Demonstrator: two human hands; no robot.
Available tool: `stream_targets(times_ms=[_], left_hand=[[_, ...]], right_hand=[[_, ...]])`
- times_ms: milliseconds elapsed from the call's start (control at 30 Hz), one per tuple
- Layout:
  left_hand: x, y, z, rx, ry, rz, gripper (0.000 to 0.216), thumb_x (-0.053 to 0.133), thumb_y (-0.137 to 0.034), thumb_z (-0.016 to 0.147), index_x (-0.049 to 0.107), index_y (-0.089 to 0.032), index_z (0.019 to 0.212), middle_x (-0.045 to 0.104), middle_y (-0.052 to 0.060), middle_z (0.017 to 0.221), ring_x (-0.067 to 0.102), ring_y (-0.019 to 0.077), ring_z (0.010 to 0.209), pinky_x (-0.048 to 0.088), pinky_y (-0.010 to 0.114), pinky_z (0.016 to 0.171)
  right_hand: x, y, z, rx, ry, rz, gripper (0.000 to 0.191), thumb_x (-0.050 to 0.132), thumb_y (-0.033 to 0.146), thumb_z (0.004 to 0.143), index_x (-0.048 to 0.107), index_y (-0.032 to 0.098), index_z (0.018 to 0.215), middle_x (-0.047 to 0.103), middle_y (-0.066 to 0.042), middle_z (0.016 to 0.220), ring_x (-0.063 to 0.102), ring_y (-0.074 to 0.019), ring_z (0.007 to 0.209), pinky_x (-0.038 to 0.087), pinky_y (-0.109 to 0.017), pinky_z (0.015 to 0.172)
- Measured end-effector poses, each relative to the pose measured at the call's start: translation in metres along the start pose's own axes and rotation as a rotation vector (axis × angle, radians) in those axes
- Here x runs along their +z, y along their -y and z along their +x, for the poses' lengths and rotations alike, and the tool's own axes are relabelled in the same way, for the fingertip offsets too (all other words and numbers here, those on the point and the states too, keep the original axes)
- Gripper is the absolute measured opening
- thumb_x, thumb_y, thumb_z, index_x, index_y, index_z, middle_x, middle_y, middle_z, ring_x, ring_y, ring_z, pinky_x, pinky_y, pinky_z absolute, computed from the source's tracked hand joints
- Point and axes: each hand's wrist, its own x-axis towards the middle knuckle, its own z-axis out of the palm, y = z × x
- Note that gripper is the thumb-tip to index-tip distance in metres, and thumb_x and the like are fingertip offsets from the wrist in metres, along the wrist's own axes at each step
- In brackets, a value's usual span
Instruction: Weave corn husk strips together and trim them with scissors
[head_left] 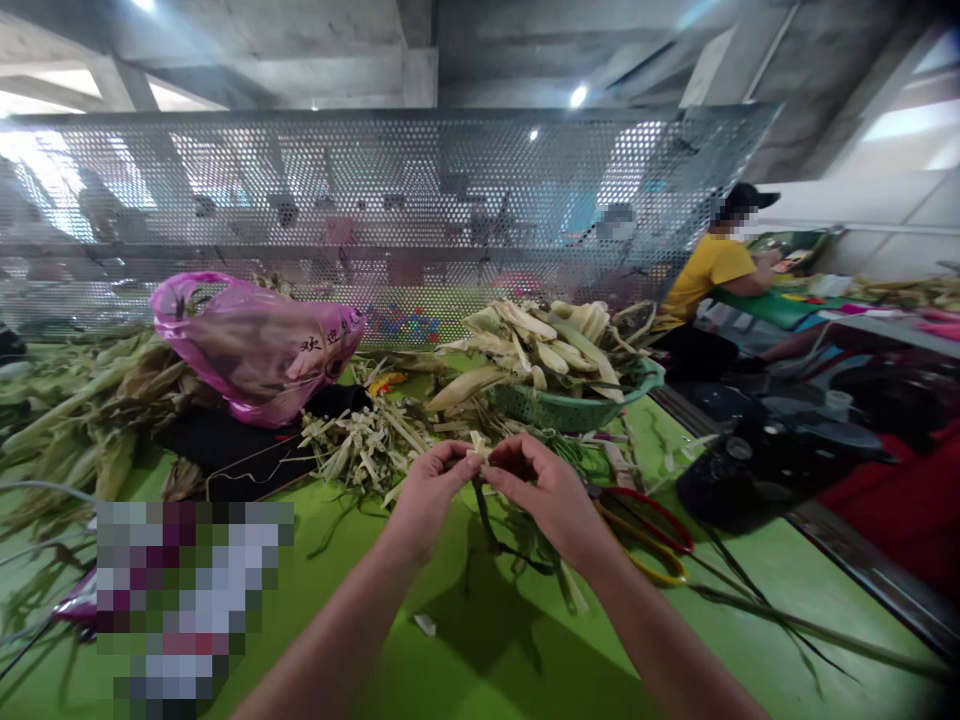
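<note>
My left hand and my right hand meet above the green table, both pinched on a small pale strip of leaf between the fingertips. Dark green leaf strands hang from the pinch down toward the table. Just behind my hands lies a heap of cut pale leaf strips. Scissors with red and yellow handles lie on the table right of my right hand.
A green basket piled with pale leaves stands behind. A pink plastic bag sits at the left on a dark cloth, with long leaves beside it. A perforated metal screen closes the back. A person in a yellow shirt works at right.
</note>
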Motion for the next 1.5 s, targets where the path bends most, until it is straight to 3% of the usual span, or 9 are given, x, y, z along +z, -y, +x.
stream_targets(times_ms=[233, 400, 567, 667, 767, 967, 1167, 1500], left_hand=[[0.008, 0.001, -0.005, -0.036, -0.148, -0.144, 0.021, 0.073, -0.033, 0.07, 0.066, -0.015, 0.079, 0.063, 0.002, 0.078, 0.055, 0.0131, 0.077, 0.04, 0.024, 0.077], [0.014, 0.0, -0.009, -0.108, -0.231, -0.373, 0.022, 0.079, -0.028, 0.061, 0.065, -0.016, 0.072, 0.06, -0.001, 0.072, 0.054, 0.0108, 0.072, 0.041, 0.022, 0.074], [0.012, 0.0, -0.009, -0.185, -0.254, -0.449, 0.021, 0.079, -0.027, 0.06, 0.064, -0.017, 0.072, 0.061, -0.001, 0.073, 0.054, 0.0095, 0.068, 0.041, 0.021, 0.07], [0.006, -0.002, -0.005, -0.127, -0.258, -0.365, 0.02, 0.077, -0.029, 0.063, 0.064, -0.017, 0.073, 0.06, -0.002, 0.071, 0.053, 0.0093, 0.067, 0.04, 0.021, 0.068], [0.003, -0.003, -0.003, -0.054, -0.24, -0.272, 0.019, 0.074, -0.031, 0.067, 0.064, -0.016, 0.074, 0.06, -0.002, 0.072, 0.053, 0.0101, 0.07, 0.04, 0.022, 0.071], [0.008, -0.003, -0.006, -0.024, -0.16, -0.188, 0.023, 0.072, -0.037, 0.07, 0.065, -0.016, 0.076, 0.061, 0.0, 0.074, 0.054, 0.0114, 0.072, 0.042, 0.024, 0.074], [0.01, -0.003, -0.004, -0.001, -0.097, -0.101, 0.026, 0.074, -0.039, 0.067, 0.067, -0.015, 0.077, 0.062, 0.001, 0.071, 0.054, 0.0117, 0.069, 0.043, 0.024, 0.07], [0.009, -0.001, -0.004, 0.078, -0.069, 0.075, 0.022, 0.07, -0.037, 0.072, 0.066, -0.015, 0.076, 0.061, 0.001, 0.07, 0.053, 0.0132, 0.067, 0.041, 0.025, 0.066]], right_hand=[[0.018, -0.007, -0.005, 0.015, -0.026, -0.097, 0.022, 0.064, 0.038, 0.079, 0.061, 0.018, 0.088, 0.067, -0.002, 0.078, 0.061, -0.0183, 0.071, 0.047, -0.027, 0.064], [0.024, -0.012, -0.011, -0.266, -0.148, -0.48, 0.008, 0.056, 0.028, 0.084, 0.058, 0.02, 0.082, 0.063, -0.004, 0.077, 0.057, -0.0191, 0.071, 0.041, -0.028, 0.065], [0.028, -0.015, -0.011, -0.436, -0.169, -0.682, 0.018, 0.047, 0.024, 0.089, 0.054, 0.021, 0.074, 0.06, -0.006, 0.073, 0.054, -0.0204, 0.072, 0.039, -0.03, 0.068], [0.027, -0.011, -0.011, -0.349, -0.09, -0.599, 0.011, 0.053, 0.029, 0.087, 0.058, 0.02, 0.089, 0.063, -0.007, 0.084, 0.058, -0.0216, 0.078, 0.043, -0.031, 0.07], [0.024, -0.005, -0.011, -0.272, -0.091, -0.382, 0.027, 0.059, 0.033, 0.084, 0.055, 0.02, 0.107, 0.064, -0.008, 0.1, 0.06, -0.0217, 0.089, 0.046, -0.031, 0.077], [0.017, 0.003, -0.012, -0.253, -0.199, -0.219, 0.013, 0.055, 0.032, 0.088, 0.061, 0.021, 0.085, 0.065, -0.004, 0.081, 0.059, -0.0184, 0.075, 0.047, -0.029, 0.071], [0.011, 0.0, -0.006, -0.218, -0.217, -0.16, 0.014, 0.059, 0.031, 0.085, 0.063, 0.02, 0.092, 0.066, -0.005, 0.086, 0.061, -0.0193, 0.077, 0.049, -0.029, 0.07], [0.007, 0.001, -0.005, -0.22, -0.247, -0.216, 0.009, 0.063, 0.028, 0.081, 0.064, 0.02, 0.08, 0.065, -0.003, 0.075, 0.058, -0.0173, 0.068, 0.047, -0.027, 0.064]])
